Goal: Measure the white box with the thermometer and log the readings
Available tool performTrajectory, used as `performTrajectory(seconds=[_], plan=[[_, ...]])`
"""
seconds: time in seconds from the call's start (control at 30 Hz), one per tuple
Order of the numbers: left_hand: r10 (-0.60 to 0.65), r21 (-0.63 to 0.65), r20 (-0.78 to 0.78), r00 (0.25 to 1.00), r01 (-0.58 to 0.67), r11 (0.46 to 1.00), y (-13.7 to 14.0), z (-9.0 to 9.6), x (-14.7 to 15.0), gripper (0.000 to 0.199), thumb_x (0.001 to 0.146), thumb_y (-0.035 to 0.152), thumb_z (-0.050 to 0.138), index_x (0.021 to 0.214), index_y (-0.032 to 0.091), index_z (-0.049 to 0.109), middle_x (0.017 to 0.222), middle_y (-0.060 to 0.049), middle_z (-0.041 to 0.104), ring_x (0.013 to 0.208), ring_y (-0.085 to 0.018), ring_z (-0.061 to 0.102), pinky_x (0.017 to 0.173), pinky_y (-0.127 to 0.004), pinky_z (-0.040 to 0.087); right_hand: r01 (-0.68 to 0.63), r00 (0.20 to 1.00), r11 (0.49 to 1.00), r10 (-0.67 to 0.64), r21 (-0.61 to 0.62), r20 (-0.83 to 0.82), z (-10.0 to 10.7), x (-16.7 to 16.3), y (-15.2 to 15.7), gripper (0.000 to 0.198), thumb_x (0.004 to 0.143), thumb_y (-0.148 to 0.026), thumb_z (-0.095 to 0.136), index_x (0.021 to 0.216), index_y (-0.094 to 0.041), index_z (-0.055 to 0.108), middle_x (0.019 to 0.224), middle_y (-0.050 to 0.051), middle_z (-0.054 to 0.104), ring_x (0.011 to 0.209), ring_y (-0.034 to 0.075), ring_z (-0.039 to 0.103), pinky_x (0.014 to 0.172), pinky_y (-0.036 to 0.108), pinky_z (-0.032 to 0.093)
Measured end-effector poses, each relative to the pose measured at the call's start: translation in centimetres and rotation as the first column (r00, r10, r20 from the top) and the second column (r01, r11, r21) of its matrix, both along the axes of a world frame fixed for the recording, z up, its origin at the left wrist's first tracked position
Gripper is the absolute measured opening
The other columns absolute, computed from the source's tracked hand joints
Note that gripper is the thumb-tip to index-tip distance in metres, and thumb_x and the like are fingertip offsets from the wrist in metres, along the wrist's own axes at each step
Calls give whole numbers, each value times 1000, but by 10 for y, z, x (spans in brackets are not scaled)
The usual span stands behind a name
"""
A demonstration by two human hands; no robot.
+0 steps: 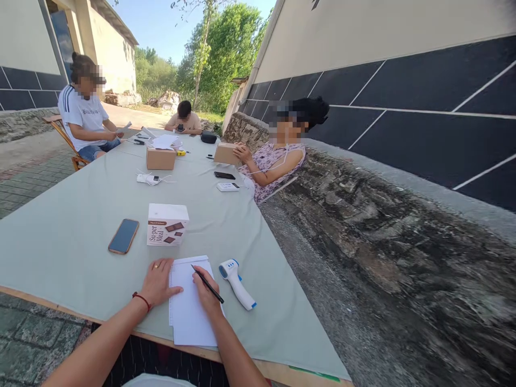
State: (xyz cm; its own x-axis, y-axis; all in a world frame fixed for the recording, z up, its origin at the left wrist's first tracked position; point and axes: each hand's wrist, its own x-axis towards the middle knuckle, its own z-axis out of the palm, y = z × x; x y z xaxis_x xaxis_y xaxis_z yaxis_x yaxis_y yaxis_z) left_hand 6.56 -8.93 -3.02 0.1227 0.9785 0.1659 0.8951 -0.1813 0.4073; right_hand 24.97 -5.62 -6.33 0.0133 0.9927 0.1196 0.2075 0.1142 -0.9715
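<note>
A white notepad (189, 317) lies at the near edge of the table. My left hand (159, 285) rests flat at its left side, fingers spread and thumb on the paper. Held in my right hand (207, 293) is a black pen (212, 285), its tip near the top of the page. I cannot make out any writing on the sheet. Just right of the pad lies a white and blue infrared thermometer (237, 285). Beyond the pad stands a white "Super Meal" box (167, 226), with a smartphone (123, 236) to its left.
Farther along the cloth-covered table (80, 231) are a cardboard box (160, 159) with papers on it, a white cable (149, 179), a black phone (224, 175) and a white device (228, 187). Several people sit around it; one at the right holds a cardboard box (226, 153).
</note>
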Motion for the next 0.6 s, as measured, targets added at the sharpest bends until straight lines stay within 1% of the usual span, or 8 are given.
performTrajectory(seconds=[0.3, 0.4, 0.6], plan=[[-5, 2, 16, 1000, 4, 1000, 1, -2, 0, 74, 77, 56, 71, 137, 20, 46, 137, -15, 57, 130, -34, 50, 111, -52, 34, -7, 1000, 999, 6, 47, 13, -8, 1, 3, 38, 81, -45, 54, 103, -22, 73, 100, 7, 76, 83, 22, 68, 80, 36, 57], [-4, 8, 18, 1000, 4, 1000, 1, -3, -1, 74, 77, 55, 71, 137, 20, 46, 137, -15, 57, 130, -34, 50, 111, -52, 34, -12, 1000, 999, 11, 43, 13, -9, 1, 3, 38, 81, -45, 53, 104, -21, 72, 100, 7, 75, 84, 22, 68, 79, 36, 57], [-3, -1, 5, 1000, 3, 1000, 1, -1, -1, 74, 76, 54, 72, 136, 20, 47, 137, -15, 57, 130, -34, 49, 111, -51, 35, -29, 1000, 999, 29, 24, 8, -8, 1, 2, 39, 82, -46, 52, 105, -21, 71, 105, 8, 74, 87, 23, 69, 84, 38, 56]])
